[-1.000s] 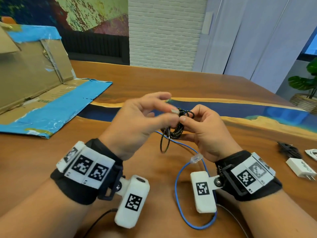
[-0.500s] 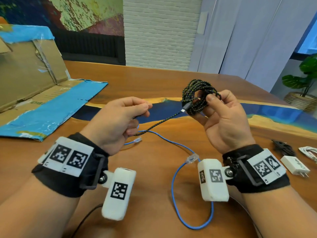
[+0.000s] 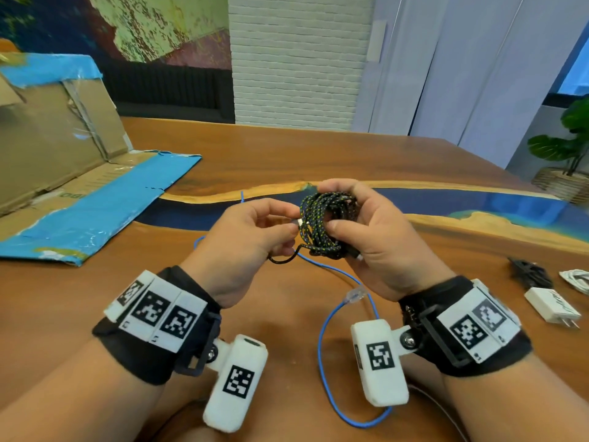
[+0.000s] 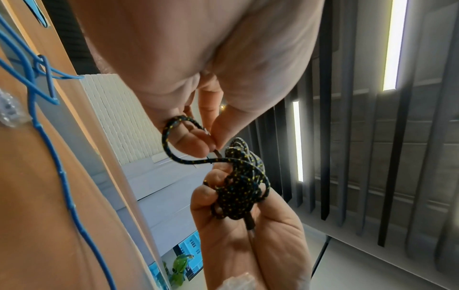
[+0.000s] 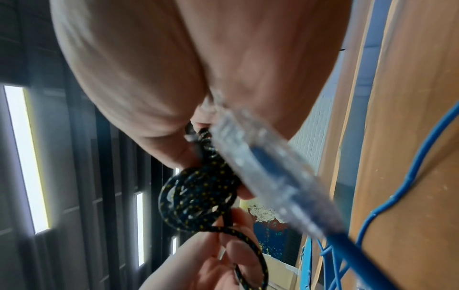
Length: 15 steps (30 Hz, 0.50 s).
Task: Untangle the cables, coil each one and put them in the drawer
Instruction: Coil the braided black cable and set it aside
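Under the right wrist (image 5: pixel 154 64), clear plug (image 5: pixel 268 176).

You are seated at a wooden table (image 3: pixel 287 148) with a blue resin river strip (image 3: pixel 478 205) running across it. Ahead of you stands a white brick column (image 3: pixel 296 59), with a green and dark mural (image 3: pixel 143 23) to its left above a black slatted cabinet (image 3: pixel 165 87). Pale panelled doors (image 3: pixel 462 65) fill the right. A potted plant (image 3: pixel 567 148) in a wicker basket stands at far right. Long ceiling light strips (image 4: pixel 395 45) glow overhead
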Motion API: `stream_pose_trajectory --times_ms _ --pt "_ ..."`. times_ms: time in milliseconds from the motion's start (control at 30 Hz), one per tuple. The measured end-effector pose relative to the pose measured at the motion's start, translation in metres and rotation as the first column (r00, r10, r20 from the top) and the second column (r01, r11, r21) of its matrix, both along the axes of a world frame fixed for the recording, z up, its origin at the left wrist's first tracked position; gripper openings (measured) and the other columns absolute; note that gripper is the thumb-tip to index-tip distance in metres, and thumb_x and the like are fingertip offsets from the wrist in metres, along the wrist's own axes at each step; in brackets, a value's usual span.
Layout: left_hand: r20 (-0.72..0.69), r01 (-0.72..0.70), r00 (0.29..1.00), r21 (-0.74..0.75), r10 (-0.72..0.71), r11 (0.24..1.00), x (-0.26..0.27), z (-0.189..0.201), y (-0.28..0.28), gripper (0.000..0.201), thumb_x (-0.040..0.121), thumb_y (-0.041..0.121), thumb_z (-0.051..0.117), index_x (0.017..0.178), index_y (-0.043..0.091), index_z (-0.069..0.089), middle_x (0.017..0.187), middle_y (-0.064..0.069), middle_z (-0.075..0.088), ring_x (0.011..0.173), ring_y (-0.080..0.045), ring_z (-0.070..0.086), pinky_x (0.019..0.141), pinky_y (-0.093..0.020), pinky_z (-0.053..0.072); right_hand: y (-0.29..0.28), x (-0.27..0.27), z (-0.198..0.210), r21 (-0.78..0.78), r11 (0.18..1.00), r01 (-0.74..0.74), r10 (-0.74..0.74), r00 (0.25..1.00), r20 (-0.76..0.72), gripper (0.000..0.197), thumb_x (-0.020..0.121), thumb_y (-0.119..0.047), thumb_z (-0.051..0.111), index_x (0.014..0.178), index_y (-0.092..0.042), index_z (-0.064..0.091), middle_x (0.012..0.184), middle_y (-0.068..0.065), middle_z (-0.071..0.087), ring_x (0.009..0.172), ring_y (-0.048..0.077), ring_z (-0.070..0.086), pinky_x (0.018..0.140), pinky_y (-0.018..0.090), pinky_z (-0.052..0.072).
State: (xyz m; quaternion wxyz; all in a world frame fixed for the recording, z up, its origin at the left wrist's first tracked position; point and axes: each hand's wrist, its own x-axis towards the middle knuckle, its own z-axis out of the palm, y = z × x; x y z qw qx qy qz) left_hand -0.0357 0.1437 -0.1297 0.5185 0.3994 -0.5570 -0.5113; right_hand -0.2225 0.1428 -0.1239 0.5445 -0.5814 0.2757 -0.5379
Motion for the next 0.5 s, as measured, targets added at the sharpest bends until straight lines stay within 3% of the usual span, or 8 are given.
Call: stream_pose_trajectory --times_ms 167,233,333,400,500 --pt "-0.079 0.066 0.995 0.053 -0.062 0.996 -0.001 0.005 0.003 0.023 0.095 -0.007 0.051 0.107 -0.008 0.071 0.096 -0.020 0.067 0.077 -0.020 0.058 0.062 -0.022 0.053 -0.003 0.003 0.000 -0.019 0.998 0.065 -0.067 0.991 -0.115 0.048 0.081 0.007 0.056 0.122 -0.015 0.066 0.122 0.028 0.066 0.106 0.033 0.067 0.095 0.052 0.057" --pt "-0.141 0.125 0.984 0.085 -0.112 0.988 -0.003 0.007 0.007 0.025 0.092 0.008 0.061 0.109 -0.009 0.070 0.099 -0.017 0.065 0.080 -0.020 0.055 0.065 -0.024 0.051 -0.002 0.004 -0.001 -0.011 0.999 0.051 -0.052 0.990 -0.133 0.048 0.087 0.016 0.053 0.123 -0.013 0.066 0.111 0.022 0.072 0.102 0.034 0.071 0.088 0.048 0.060" --pt "-0.168 0.171 0.974 0.090 -0.155 0.981 -0.004 0.007 0.009 0.034 0.081 0.021 0.072 0.108 0.001 0.072 0.098 -0.012 0.065 0.083 -0.019 0.056 0.070 -0.028 0.048 -0.001 0.003 -0.001 0.006 0.999 0.037 -0.036 0.985 -0.169 0.049 0.094 0.021 0.046 0.130 -0.007 0.062 0.106 0.014 0.073 0.095 0.027 0.074 0.079 0.037 0.060" --pt "-0.137 0.172 0.977 0.062 -0.162 0.983 -0.003 0.007 0.011 0.035 0.076 0.016 0.075 0.107 0.002 0.071 0.097 -0.013 0.068 0.086 -0.021 0.061 0.075 -0.032 0.046 0.000 0.004 -0.001 0.013 0.999 0.036 -0.033 0.981 -0.191 0.048 0.096 0.017 0.049 0.134 -0.008 0.060 0.112 0.013 0.073 0.099 0.024 0.073 0.082 0.036 0.059" --pt "-0.146 0.114 0.984 0.085 -0.101 0.990 0.000 0.008 0.008 0.051 0.070 -0.002 0.079 0.118 0.008 0.065 0.101 -0.020 0.071 0.085 -0.027 0.067 0.077 -0.037 0.049 0.002 0.005 0.001 0.028 0.999 0.033 -0.026 0.979 -0.203 0.049 0.098 0.014 0.049 0.138 -0.012 0.058 0.122 0.019 0.071 0.111 0.028 0.070 0.099 0.048 0.056"
